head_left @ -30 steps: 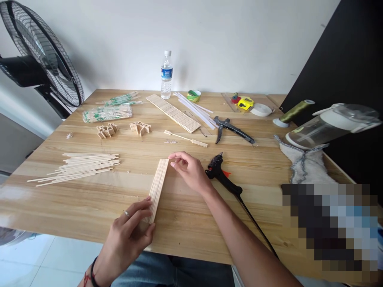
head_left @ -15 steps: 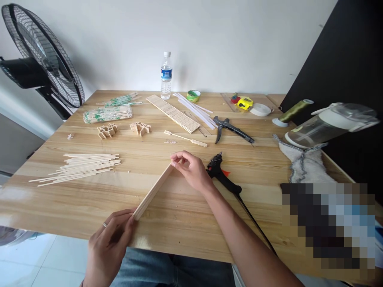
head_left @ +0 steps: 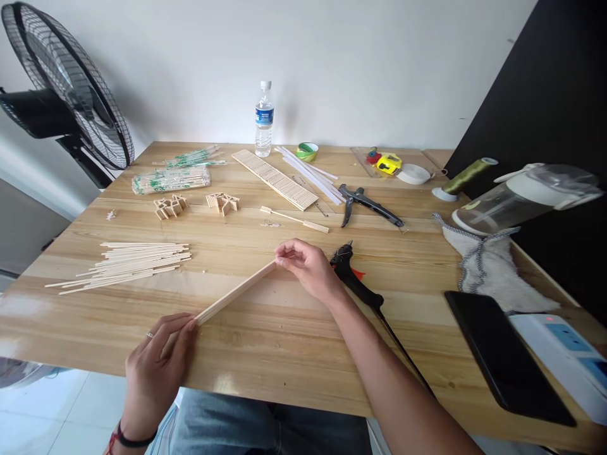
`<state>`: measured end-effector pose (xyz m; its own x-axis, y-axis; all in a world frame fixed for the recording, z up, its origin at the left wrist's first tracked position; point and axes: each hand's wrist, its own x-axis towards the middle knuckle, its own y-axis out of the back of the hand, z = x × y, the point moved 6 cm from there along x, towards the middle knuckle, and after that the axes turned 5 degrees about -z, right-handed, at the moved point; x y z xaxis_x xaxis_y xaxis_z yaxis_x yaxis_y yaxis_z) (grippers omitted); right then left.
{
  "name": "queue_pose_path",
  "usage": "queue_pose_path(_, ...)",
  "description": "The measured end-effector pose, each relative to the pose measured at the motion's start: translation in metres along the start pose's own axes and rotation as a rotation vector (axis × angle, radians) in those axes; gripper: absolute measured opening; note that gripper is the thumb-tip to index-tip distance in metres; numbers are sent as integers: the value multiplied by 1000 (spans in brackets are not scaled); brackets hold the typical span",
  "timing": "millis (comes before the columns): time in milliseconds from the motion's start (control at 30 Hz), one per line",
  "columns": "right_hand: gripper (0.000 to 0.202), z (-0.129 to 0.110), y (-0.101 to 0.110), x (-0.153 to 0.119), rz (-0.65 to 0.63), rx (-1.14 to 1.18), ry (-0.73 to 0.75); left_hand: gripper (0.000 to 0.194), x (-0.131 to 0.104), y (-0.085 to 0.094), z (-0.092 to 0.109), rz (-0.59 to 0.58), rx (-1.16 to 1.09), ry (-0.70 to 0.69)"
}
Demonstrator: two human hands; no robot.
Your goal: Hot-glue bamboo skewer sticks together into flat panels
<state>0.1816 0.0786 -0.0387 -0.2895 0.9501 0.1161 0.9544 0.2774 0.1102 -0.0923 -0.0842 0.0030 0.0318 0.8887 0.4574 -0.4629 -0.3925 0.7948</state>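
A narrow bundle of thin wooden sticks (head_left: 236,292) slants across the front of the wooden table, held at both ends. Its near end is pinched between the thumb and fingers of my left hand (head_left: 159,354), which wears a ring. At the far end my right hand (head_left: 308,268) grips it with thumb and fingertips. Just right of my right hand lies a black glue gun (head_left: 353,275), its cord running toward the table's front edge. Loose wooden sticks (head_left: 137,262) are spread out left of the bundle.
Behind the hands lie small glued stick pieces (head_left: 222,202), a flat stick panel (head_left: 275,180), white glue sticks (head_left: 310,174) and a dark cutter (head_left: 370,205). A water bottle (head_left: 264,120) stands at the back. On the right are a phone (head_left: 507,357) and a power strip (head_left: 564,354).
My left hand has moved left and slightly away from me, turning the bundle to a flatter slant. My right hand has shifted slightly right. Both still hold the bundle.
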Motion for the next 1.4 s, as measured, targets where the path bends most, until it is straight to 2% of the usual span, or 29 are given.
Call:
queue_pose_path(367, 26, 4, 2, 0, 8, 24, -49, 10, -4, 0, 3, 20, -106, -44)
queue_pose_path(733, 21, 2, 0, 1, 9, 29, -44, 8, -7, -1, 1, 23, -86, -61)
queue_pose_path(1133, 25, 1, 1, 0, 35, -3, -50, 8, -6, 0, 0, 66, -87, -27)
queue_pose_path(1400, 31, -10, 14, -8, 152, -169, -27, 8, -5, -1, 1, 77, -90, -40)
